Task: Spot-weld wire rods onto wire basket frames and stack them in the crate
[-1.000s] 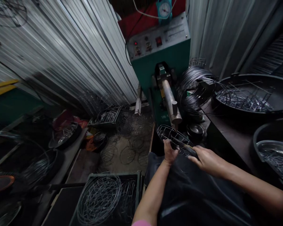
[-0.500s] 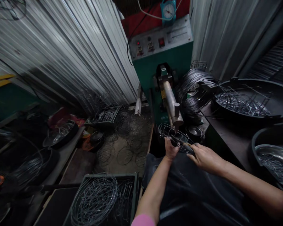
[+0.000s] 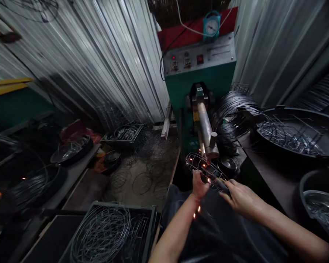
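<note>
A round wire basket (image 3: 190, 157) is under the electrode tip of a spot welder (image 3: 205, 122), and orange sparks fly around it. My left hand (image 3: 200, 185) is closed on the basket's near rim. My right hand (image 3: 242, 197) is wrapped round the dark handles of what look like pliers (image 3: 218, 182), whose front end reaches into the basket under the tip. The jaws and what they grip are too small and dark to make out. Several sparks fall past my left forearm onto the dark apron (image 3: 222, 233).
On the right are a wire coil (image 3: 233, 109), a wide black pan (image 3: 327, 137) of bent wire pieces and a deep tub (image 3: 301, 193). A crate (image 3: 150, 226) of wire rings stands at lower left. The welder's control box (image 3: 200, 84) rises ahead.
Orange sparks have appeared at the basket and below it. The scene has shifted a little in view, while both hands keep their hold.
</note>
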Tool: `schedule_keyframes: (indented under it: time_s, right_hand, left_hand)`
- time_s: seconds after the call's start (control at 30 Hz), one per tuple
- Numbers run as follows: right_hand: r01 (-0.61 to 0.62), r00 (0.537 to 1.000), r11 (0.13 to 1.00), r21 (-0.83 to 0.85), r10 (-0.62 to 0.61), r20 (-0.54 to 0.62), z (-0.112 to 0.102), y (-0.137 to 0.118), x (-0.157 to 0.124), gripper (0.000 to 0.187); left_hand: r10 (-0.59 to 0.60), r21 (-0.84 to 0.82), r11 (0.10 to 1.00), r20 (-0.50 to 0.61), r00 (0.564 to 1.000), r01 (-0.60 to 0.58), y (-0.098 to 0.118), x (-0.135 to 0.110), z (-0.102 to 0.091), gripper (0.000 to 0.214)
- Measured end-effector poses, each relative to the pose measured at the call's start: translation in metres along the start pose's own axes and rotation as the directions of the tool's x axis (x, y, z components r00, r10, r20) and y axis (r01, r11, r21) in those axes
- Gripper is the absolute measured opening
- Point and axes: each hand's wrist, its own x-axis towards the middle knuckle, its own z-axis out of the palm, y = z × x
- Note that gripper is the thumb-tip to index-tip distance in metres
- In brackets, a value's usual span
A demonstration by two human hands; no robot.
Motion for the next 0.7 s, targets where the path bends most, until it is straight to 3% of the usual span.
schedule_keyframes:
  time_s: [0.23, 0.53, 0.6, 0.7]
  right_hand:
    - [-0.049, 0.996, 0.994, 0.097, 0.042, 0.074, -0.012, -0.012, -0.003, 0.035]
    - [-0.094, 0.993, 0.995, 0.043, 0.090, 0.081, -0.017, -0.025, -0.008, 0.030]
    - [-0.106, 0.993, 0.990, 0.097, 0.100, 0.056, -0.011, -0.021, -0.017, 0.030]
    - [-0.089, 0.996, 0.948, 0.307, 0.080, 0.041, 0.002, -0.009, -0.038, 0.035]
  left_hand:
    - [-0.006, -0.009, 1.000, 0.033, 0.999, 0.006, 0.002, 0.003, -0.007, 0.045]
    - [-0.043, -0.024, 0.999, 0.103, 0.994, 0.046, 0.006, 0.006, -0.008, 0.049]
    - [-0.053, -0.030, 0.998, 0.103, 0.993, 0.056, 0.006, 0.007, -0.011, 0.049]
    - [-0.089, -0.063, 0.993, 0.164, 0.982, 0.101, 0.005, 0.010, -0.019, 0.049]
